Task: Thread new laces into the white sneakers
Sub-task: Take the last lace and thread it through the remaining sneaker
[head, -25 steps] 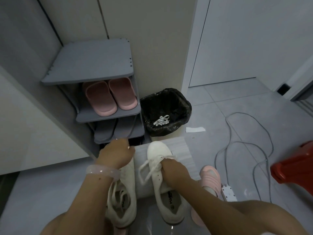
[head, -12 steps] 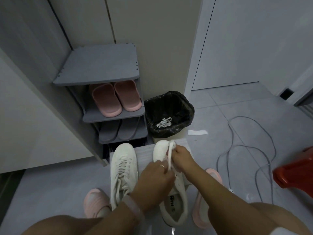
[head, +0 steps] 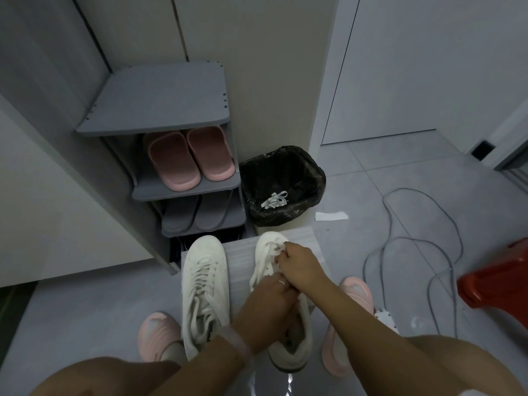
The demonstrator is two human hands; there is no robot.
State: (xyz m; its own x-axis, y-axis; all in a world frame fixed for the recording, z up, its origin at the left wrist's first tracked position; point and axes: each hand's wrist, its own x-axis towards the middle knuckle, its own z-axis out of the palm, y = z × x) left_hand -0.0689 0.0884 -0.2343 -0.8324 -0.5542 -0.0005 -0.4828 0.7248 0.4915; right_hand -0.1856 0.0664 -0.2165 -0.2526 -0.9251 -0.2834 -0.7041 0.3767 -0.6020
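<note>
Two white sneakers point(head: 205, 284) on a mat point(head: 241, 270); right hand point(head: 300, 267) pinches the lace point(head: 273, 250), left hand point(head: 268, 307) grips the right sneaker point(head: 265, 252); bin point(head: 283, 184) beyond.

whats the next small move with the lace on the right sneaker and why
Probably draw the white lace taut through the toe-end eyelets. The right hand pinches it near the toe of the right white sneaker, the left hand steadies the shoe, and the upper eyelets look unlaced, unlike the laced left white sneaker.
</note>
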